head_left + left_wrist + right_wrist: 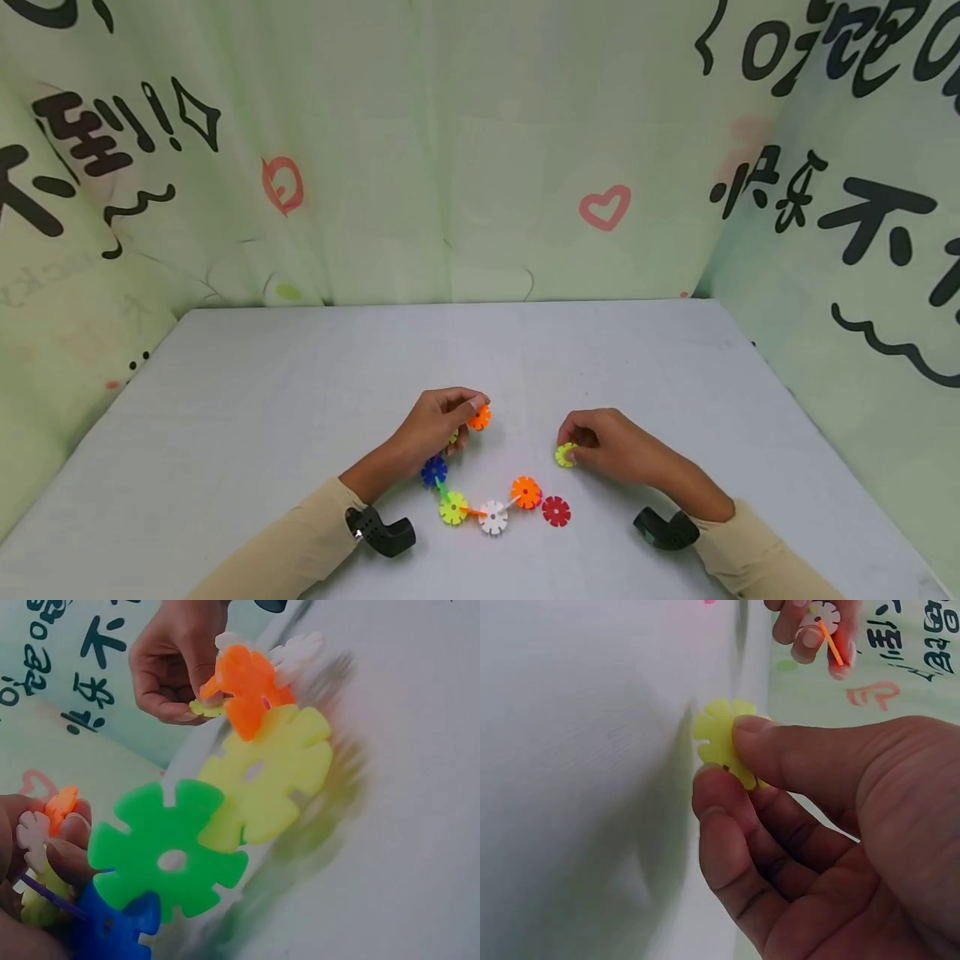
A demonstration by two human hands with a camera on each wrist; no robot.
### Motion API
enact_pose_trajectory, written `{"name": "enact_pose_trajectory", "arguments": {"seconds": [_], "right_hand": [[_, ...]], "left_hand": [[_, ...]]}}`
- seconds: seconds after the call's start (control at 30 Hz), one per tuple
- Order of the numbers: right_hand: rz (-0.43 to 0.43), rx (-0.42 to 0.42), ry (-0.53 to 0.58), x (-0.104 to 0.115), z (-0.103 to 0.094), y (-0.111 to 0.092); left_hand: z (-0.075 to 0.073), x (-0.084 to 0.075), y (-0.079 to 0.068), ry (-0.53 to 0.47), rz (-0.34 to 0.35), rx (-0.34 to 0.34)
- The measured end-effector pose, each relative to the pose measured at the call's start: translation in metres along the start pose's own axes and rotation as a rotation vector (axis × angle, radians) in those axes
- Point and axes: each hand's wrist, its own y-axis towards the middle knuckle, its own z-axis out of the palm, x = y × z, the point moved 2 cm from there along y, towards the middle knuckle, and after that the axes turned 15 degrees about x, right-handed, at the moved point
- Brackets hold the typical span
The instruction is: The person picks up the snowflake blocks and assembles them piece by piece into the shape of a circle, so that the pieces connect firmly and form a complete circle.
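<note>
My left hand (435, 425) pinches the upper end of a chain of slotted plastic snowflake discs, by an orange disc (480, 417). In the left wrist view, a white disc (31, 838) shows against those fingers. From there the chain curves through a blue disc (434, 472), a green disc (166, 851), a yellow disc (453, 508), a white one and another orange disc (526, 492). A red disc (557, 511) is at the far end. My right hand (618, 448) holds a separate yellow disc (716, 731) between thumb and fingers. The left fingers hide part of the chain.
A white-covered table (300, 375) lies under both hands. Pale green curtains (450, 167) with black writing and red hearts stand along its back and sides. Each wrist wears a black camera band (381, 532).
</note>
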Motion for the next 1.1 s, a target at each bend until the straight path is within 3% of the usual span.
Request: {"name": "enact_pose_trajectory", "arguments": {"seconds": [0.23, 0.57, 0.77, 1.1], "right_hand": [[-0.024, 0.056, 0.012, 0.006, 0.0, 0.01], [-0.045, 0.044, 0.073, 0.015, 0.001, 0.022], [-0.072, -0.049, 0.08, 0.017, 0.004, 0.028], [-0.192, -0.23, 0.112, 0.03, 0.002, 0.041]], "left_hand": [[0.001, 0.002, 0.0, -0.023, -0.041, -0.002], [0.004, 0.003, 0.003, -0.033, -0.056, 0.001], [0.01, 0.006, 0.009, -0.068, -0.074, 0.045], [0.012, -0.001, 0.011, -0.099, -0.09, 0.047]]}}
